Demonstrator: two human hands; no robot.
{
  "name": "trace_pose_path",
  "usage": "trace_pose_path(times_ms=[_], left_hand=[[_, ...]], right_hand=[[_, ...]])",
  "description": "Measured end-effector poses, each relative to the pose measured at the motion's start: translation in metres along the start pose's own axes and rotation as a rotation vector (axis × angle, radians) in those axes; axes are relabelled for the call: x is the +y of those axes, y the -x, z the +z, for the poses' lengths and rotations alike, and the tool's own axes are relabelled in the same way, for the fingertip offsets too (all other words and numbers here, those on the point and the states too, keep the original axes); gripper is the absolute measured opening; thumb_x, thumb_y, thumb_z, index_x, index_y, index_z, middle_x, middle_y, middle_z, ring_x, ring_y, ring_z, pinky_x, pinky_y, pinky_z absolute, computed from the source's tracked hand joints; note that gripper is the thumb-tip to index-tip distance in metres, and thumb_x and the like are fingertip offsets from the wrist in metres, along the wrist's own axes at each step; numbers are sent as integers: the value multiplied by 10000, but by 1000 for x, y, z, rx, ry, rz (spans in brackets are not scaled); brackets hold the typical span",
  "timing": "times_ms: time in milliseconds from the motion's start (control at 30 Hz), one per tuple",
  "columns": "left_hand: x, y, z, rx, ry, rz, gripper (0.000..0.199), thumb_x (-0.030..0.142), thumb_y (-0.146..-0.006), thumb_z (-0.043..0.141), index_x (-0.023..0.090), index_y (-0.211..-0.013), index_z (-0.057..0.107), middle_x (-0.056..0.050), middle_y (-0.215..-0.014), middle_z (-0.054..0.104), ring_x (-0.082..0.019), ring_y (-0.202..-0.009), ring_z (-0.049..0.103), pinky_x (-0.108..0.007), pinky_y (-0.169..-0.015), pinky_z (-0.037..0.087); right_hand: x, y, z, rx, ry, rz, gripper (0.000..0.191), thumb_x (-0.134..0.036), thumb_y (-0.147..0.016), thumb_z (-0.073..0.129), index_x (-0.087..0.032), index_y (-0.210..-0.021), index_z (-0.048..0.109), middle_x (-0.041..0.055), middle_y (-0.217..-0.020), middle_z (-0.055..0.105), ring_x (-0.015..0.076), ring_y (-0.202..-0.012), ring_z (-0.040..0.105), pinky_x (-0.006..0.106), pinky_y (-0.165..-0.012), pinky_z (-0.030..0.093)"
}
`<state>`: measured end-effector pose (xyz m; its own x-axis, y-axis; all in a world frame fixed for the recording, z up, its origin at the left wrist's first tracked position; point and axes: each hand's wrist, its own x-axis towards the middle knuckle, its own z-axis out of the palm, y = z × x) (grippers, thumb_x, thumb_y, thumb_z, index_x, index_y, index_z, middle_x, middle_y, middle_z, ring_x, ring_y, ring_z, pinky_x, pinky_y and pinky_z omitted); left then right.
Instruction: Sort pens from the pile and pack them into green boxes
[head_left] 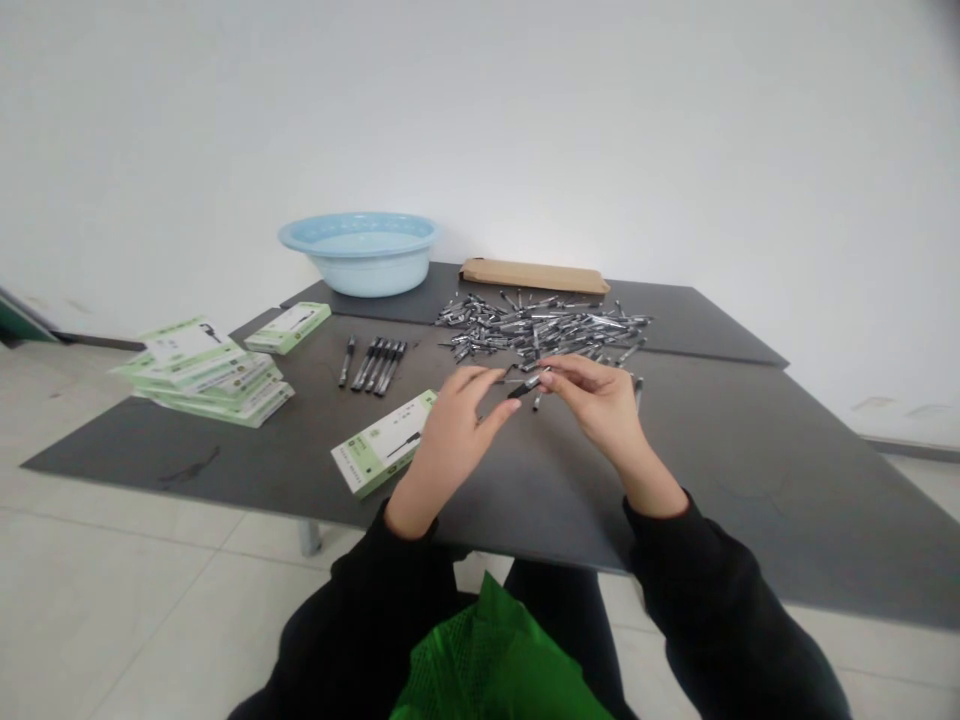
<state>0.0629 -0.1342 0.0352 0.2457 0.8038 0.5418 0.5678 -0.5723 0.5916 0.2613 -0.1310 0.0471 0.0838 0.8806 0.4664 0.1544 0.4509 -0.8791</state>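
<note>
A pen with a dark grip and a clear barrel is pinched between the thumb and fingers of my right hand. Its dark end points left, toward my left hand. That hand has its thumb and forefinger apart around the pen's end; whether they touch it is not clear. Beneath my left forearm, partly covered, lies a green and white pen box. Just beyond my hands spreads a loose pile of pens. Several pens lie side by side in a row to the left, with a single pen beside them.
A stack of green and white boxes stands at the table's left, another box behind it. Farther back are a light blue basin and a flat brown cardboard piece. The dark table stands against a white wall.
</note>
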Motion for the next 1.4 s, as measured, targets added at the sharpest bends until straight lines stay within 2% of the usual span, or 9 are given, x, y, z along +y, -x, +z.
trace_pose_path(times_ms=[67, 100, 200, 267, 333, 433, 733, 1100, 1400], left_hand=[[-9, 8, -19, 131, -287, -99, 542, 458, -849, 654, 190, -1314, 578, -151, -1313, 578, -321, -1260, 506, -461, -1073, 388], [-15, 12, -28, 119, -430, -186, 695, 508, -790, 704, 166, -1369, 528, -192, -1360, 540, -380, -1300, 461, -515, -1075, 370], [-37, 25, -47, -142, -677, -413, 969, 602, -684, 749, 66, -1428, 433, -295, -1330, 533, -480, -1251, 478, -571, -976, 420], [-48, 33, -51, -310, -717, -462, 913, 606, -704, 717, 68, -1396, 462, -280, -1262, 585, -457, -1184, 539, -548, -939, 444], [-55, 39, -50, -358, -727, -475, 748, 576, -740, 680, 117, -1314, 540, -232, -1216, 621, -417, -1147, 571, -525, -928, 452], [-58, 46, -48, -282, -666, -444, 593, 527, -753, 671, 176, -1224, 595, -169, -1195, 638, -371, -1133, 589, -486, -927, 464], [-49, 64, -61, 173, -254, -243, 703, 453, -688, 773, 174, -1294, 552, -117, -1265, 594, -292, -1167, 592, -395, -1009, 481], [-39, 74, -60, 190, -44, -78, 548, 344, -732, 777, 188, -1229, 607, -96, -1228, 633, -253, -1150, 605, -377, -1008, 490], [-26, 76, -58, 229, 42, -41, 618, 346, -716, 795, 191, -1273, 576, -101, -1238, 615, -262, -1147, 594, -401, -1015, 483]], right_hand=[[-1, -1, -2, 82, -15, -10, 239, -394, -719, 805, -213, -873, 785, 39, -793, 753, 166, -651, 698, 312, -630, 586], [-1, -2, -3, 121, -27, -16, 240, -385, -709, 815, -212, -872, 784, 37, -776, 750, 167, -640, 697, 314, -625, 585], [-2, -4, -2, 194, -58, -28, 244, -359, -687, 838, -205, -867, 779, 31, -738, 743, 168, -621, 697, 322, -627, 586], [-1, -5, 2, 208, -69, -30, 251, -360, -683, 841, -199, -864, 775, 31, -732, 742, 170, -626, 701, 327, -635, 589], [0, -6, 8, 215, -79, -30, 256, -364, -685, 840, -193, -864, 774, 34, -727, 742, 175, -633, 705, 334, -645, 593], [-2, -7, 16, 223, -86, -39, 254, -363, -692, 836, -190, -868, 775, 39, -721, 742, 184, -641, 708, 349, -655, 596], [-46, 2, 29, 134, -35, -188, 204, -366, -770, 787, -216, -908, 771, 29, -795, 737, 159, -644, 692, 313, -617, 595], [-98, 11, 28, 119, 49, -364, 128, -322, -826, 753, -274, -944, 760, 20, -835, 729, 153, -687, 689, 316, -650, 611], [-97, 16, 44, -110, 143, -354, 154, -334, -853, 717, -277, -985, 775, 29, -888, 740, 181, -772, 693, 354, -723, 598]])
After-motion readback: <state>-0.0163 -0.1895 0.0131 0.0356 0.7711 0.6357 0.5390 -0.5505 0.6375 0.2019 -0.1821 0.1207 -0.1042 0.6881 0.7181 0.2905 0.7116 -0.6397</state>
